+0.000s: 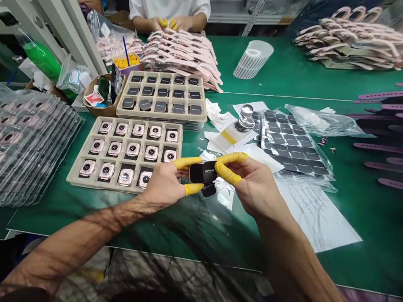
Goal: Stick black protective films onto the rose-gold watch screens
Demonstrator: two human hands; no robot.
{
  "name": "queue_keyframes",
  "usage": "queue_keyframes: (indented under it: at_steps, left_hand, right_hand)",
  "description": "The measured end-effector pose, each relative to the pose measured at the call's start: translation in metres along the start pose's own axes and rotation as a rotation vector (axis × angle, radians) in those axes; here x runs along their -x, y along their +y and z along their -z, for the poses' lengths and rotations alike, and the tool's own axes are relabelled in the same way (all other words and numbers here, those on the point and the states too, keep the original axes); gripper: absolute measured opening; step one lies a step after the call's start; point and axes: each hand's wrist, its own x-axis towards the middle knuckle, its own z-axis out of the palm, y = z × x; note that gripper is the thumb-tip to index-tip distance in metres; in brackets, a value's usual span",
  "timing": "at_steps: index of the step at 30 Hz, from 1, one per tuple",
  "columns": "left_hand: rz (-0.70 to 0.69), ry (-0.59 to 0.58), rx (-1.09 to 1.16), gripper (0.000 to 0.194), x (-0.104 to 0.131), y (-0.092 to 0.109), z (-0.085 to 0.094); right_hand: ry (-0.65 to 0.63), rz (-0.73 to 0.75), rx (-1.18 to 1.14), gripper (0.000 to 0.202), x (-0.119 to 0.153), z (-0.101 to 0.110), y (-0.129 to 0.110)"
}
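My left hand [166, 180], with yellow finger cots on thumb and finger, grips a watch case [195, 173] by its edges. My right hand [248, 176], also in yellow cots, pinches a black printed film [208, 170] at the right end of the case. Another black printed piece [208, 189] lies just below the case. To the left, a beige tray [103, 183] holds several pink watch cases with their backs up. Behind it, a stack of beige trays [160, 115] carries watch cases with black printed faces.
Sheets of black films [289, 142], a metal-topped dispenser [244, 119] and papers [317, 214] lie on the right. Stacked clear trays [28, 142] stand far left. Pink straps [182, 50], a white basket [253, 61] and a person's hands [166, 23] are at the back.
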Motion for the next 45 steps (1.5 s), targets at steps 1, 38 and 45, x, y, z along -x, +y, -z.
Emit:
queue_keyframes:
  at_steps: [1,38,45]
  left_hand:
    - [0.0,-0.009,-0.011,0.06,0.0,0.0,0.0]
    - [-0.005,-0.019,-0.133,0.055,-0.002,-0.003,0.001]
    - [-0.039,-0.036,-0.049,0.041,-0.002,-0.003,0.0]
  right_hand:
    - [-0.004,-0.028,-0.011,0.03,0.0,-0.002,0.002]
    - [0.057,-0.17,-0.027,0.068,0.009,-0.017,0.0]
    - [-0.031,-0.124,-0.055,0.043,0.006,-0.012,0.006]
